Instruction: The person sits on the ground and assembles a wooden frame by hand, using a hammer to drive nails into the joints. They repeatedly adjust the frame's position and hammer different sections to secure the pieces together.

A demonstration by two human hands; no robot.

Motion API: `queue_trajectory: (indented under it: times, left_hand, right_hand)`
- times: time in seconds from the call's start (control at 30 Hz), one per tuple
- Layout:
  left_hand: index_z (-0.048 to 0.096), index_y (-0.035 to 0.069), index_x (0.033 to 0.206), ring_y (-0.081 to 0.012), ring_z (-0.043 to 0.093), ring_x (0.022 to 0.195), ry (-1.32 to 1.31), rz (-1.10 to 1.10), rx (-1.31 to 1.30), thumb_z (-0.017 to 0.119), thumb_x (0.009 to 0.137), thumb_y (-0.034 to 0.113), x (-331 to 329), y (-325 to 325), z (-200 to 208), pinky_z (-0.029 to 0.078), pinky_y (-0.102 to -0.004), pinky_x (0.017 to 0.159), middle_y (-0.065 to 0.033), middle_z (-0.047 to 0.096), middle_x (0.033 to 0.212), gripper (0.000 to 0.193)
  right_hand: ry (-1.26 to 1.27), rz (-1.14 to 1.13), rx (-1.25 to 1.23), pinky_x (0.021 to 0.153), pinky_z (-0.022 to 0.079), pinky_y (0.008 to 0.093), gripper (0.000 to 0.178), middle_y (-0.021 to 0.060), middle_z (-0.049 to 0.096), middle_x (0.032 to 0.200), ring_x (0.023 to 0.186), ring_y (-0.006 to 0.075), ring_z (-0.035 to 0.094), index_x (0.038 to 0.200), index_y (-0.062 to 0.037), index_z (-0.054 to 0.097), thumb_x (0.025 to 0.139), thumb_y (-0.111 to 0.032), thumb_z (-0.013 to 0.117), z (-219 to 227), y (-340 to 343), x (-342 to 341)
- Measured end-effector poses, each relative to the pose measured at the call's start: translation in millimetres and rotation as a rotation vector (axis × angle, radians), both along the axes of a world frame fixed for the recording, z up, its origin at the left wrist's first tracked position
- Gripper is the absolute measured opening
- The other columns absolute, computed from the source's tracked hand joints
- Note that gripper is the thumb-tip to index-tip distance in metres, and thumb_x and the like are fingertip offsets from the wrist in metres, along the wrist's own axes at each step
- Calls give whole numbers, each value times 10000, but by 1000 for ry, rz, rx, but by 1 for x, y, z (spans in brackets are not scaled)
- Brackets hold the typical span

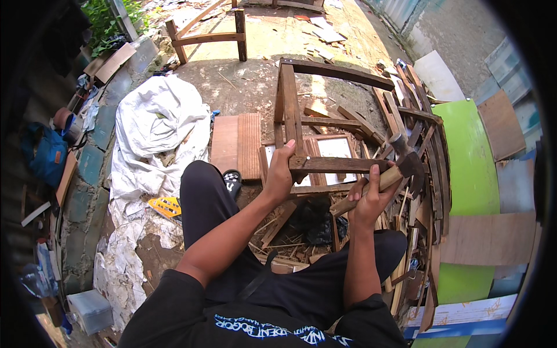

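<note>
Head view: left hand (278,176) closed on the near corner of a dark-brown rectangular wooden frame (342,165), far fingers hidden behind the wood. Frame stands in front of the knees. Right hand (372,203) wrapped firmly round the pale wooden handle of a dark metal-headed hammer (390,176), head up by the frame's right end. Scrap-timber pile (439,168) to the right; crumpled white sack (154,116) at left.
</note>
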State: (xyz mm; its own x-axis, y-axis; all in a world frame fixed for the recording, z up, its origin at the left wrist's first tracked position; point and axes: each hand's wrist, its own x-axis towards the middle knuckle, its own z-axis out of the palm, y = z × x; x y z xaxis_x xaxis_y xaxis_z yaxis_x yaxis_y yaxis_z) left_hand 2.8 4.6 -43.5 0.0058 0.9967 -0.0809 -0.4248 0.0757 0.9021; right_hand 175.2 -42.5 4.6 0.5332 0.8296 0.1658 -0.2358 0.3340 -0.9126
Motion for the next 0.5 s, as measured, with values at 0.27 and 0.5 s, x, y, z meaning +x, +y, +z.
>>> queue_trajectory:
  times: [0.27, 0.5]
  left_hand:
    - [547, 81, 862, -119, 431, 536, 6, -88, -42, 333, 1014, 567, -1, 2, -4, 333, -277, 510, -4, 474, 629, 552]
    - [528, 90, 781, -108, 377, 534, -24, -219, -45, 250, 1002, 649, -5, 1, 4, 284, -275, 513, 21, 408, 583, 663]
  right_hand:
    - [1, -3, 3, 368, 383, 255, 371, 52, 493, 850, 429, 88, 411, 1335, -120, 358, 1037, -116, 578, -1, 1, 2]
    - [-15, -12, 8, 367, 383, 257, 367, 51, 491, 836, 424, 90, 412, 1331, -119, 359, 1035, -115, 577, 0, 0, 0]
